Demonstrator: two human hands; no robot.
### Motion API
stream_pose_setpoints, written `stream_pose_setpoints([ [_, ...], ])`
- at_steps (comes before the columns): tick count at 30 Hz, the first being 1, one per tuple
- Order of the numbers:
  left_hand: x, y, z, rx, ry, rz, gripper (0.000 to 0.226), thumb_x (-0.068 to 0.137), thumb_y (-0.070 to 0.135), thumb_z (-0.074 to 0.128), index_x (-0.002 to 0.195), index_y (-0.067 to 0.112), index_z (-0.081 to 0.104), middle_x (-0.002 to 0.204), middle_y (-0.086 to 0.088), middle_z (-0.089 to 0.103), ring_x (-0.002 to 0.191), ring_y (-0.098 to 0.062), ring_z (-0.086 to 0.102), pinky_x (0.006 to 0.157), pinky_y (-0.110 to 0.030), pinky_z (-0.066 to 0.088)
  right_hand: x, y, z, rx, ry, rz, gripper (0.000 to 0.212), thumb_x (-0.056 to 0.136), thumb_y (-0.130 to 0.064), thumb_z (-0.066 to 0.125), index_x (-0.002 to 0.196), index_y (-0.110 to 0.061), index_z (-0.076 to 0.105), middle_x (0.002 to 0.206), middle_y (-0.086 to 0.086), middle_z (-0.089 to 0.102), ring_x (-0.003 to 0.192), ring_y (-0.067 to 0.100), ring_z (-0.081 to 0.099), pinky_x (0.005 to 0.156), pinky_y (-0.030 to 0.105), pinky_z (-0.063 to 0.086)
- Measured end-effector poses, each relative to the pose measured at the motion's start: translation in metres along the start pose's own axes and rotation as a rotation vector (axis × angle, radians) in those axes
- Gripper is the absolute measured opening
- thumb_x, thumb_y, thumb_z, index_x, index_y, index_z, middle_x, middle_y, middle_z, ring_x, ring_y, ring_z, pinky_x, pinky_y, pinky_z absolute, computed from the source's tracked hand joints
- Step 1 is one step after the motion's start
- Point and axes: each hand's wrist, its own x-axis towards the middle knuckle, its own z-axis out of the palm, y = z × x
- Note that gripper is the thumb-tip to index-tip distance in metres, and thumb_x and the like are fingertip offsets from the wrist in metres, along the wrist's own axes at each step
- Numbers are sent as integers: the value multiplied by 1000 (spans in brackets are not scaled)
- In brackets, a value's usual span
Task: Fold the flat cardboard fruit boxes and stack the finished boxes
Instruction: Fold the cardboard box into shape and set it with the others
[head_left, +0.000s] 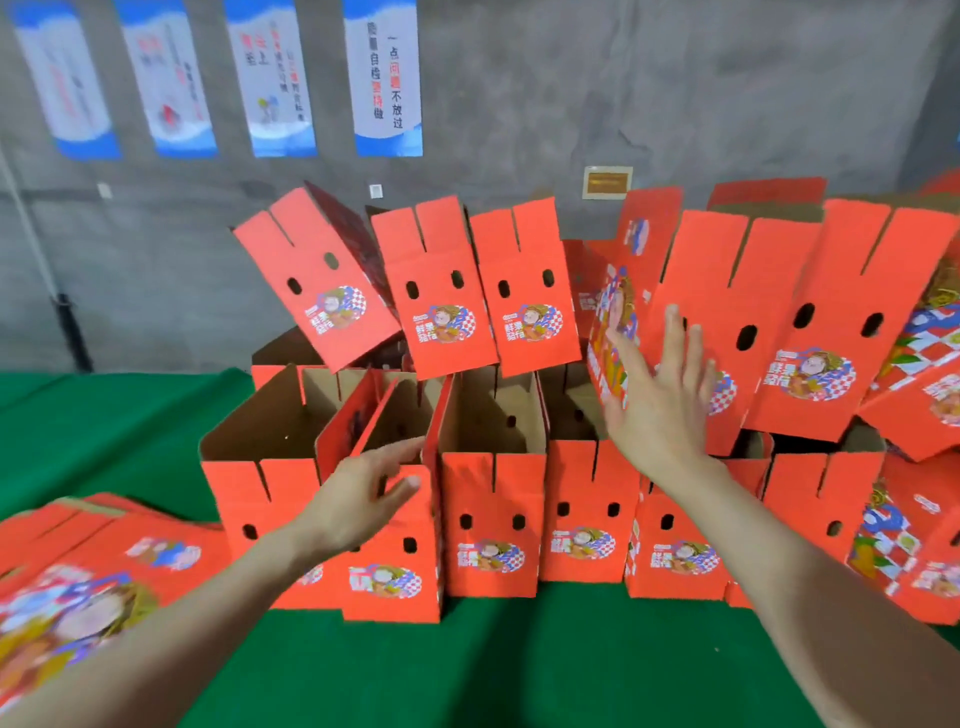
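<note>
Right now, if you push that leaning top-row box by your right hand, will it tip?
Probably tips easily: the leaning box is tilted, apparently perched on the lower row. Likely light, since the open boxes below look empty. Its flaps may flex under the open right hand.

We see only bare parts of our body: the left hand (363, 501) and the right hand (657, 400), each on a slim forearm that runs uncovered all the way to the near edge.
</note>
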Motion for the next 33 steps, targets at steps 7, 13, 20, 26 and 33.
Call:
stream_pose_setpoints([
  [7,-137,-105,-68,84,109,-407,25,93,16,59,116,12,67,111,1,68,92,-8,63,68,-4,40,-29,-75,9,298,54,-29,49,82,-8,66,129,-2,51,145,27,34,135,43,29,114,50,22],
  [13,-235,-195,-108,218,130,-611,29,91,18,62,118,10,66,122,-6,65,109,-21,63,84,-24,44,-107,-203,44,522,-187,-295,40,83,4,61,123,1,56,133,20,50,125,37,47,106,40,35],
  [20,-306,-300,-157,461,15,-969,46,92,41,51,131,15,47,141,-10,47,123,-24,51,98,-33,43,-250,-341,104,382,-886,-745,45,100,-20,40,144,-20,34,152,-4,26,138,15,27,112,29,25],
  [26,-311,-333,-136,567,-111,-798,85,89,61,42,152,23,0,159,-2,-19,147,-27,-13,116,-53,7,-287,-391,137,320,-1073,-645,45,97,-22,48,140,-18,36,146,-3,32,131,16,35,106,36,38],
  [33,-327,-323,-79,629,-284,-699,92,71,84,0,151,39,4,160,10,0,147,-21,2,112,-49,10,-305,-405,167,167,-1162,-672,96,86,8,54,153,-30,-3,160,-3,-18,148,21,-13,118,40,21],
])
